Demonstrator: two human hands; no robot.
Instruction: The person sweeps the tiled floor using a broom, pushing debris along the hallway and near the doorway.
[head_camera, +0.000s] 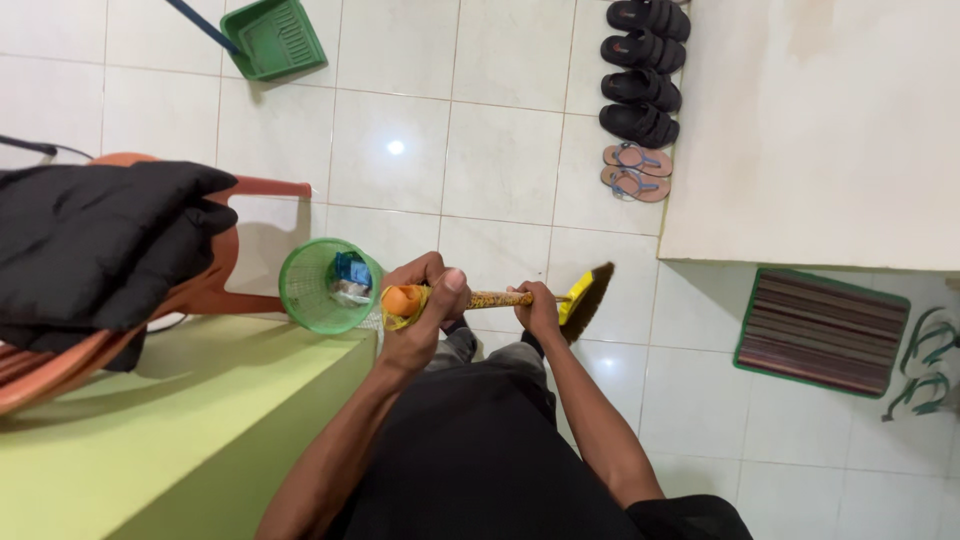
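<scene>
I am looking straight down at a white tiled floor. My left hand (425, 305) grips the orange-capped top end of a broom handle (497, 299). Further down the patterned handle, my right hand (538, 310) is closed around it just above the yellow collar. The dark broom head (590, 295) points away from me toward the tiles. A green mesh wastebasket (318, 290) with some blue and white rubbish inside stands just left of my left hand.
A red-brown plastic chair (215, 275) draped with a black jacket (95, 245) is at left, beside a green ledge (150, 430). A green dustpan (272, 38) lies at the top. Black sandals (640, 70), flip-flops (635, 172) and a striped mat (820, 330) sit at right.
</scene>
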